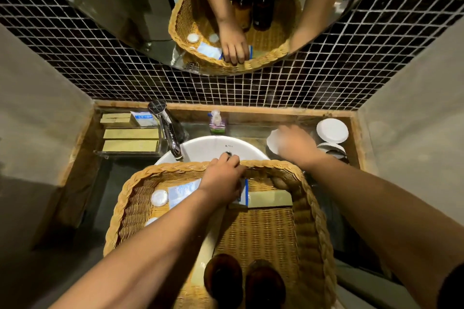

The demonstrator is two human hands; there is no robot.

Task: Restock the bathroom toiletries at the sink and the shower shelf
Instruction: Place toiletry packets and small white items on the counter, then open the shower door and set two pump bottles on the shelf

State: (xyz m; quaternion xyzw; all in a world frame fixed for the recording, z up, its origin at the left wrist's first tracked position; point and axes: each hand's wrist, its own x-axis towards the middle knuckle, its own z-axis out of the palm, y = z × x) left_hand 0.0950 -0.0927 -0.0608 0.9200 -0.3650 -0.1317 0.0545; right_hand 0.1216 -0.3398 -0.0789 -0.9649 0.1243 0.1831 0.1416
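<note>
A wicker basket (175, 167) rests over the white sink (200, 146). My left hand (222, 178) reaches into the basket's far end, fingers curled down on a small blue-and-white box (244, 192) beside an olive box (272, 198). Also in the basket are a round white soap (159, 197), a white sachet (180, 192) and two brown bottles (222, 278). My right hand (296, 144) is blurred over a white disc (271, 140) on the right of the counter; its grip is unclear.
A clear tray at the left holds olive boxes (130, 134) and a blue-and-white box (144, 118). The chrome faucet (168, 128) stands beside it. A small purple-and-green pack (217, 124) sits at the back, and white-lidded cups (332, 130) at the far right. The mirror (113, 7) hangs above.
</note>
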